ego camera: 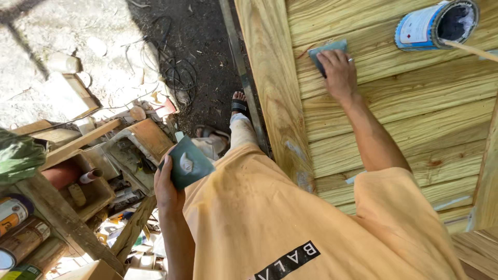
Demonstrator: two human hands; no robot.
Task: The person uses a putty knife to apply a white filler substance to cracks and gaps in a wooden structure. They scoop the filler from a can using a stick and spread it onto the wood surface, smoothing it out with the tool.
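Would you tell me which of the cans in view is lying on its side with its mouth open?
The blue-and-white can on the wooden boards, top right, beyond the right hand. The cans at lower left are shut.

- Boards: pale yellow-green wood, streaked with darker wavy grain and a few rust-brown knots.
- Pad: dull grey-blue.
- Sheet: dark green, with a whitish worn patch in the middle.
- Can: blue and white outside, near black inside.
- Shirt: faded orange-yellow, with a black band bearing white letters.
- Ground: dark brown soil, sunlit grey at the left.
- Sandal: black.
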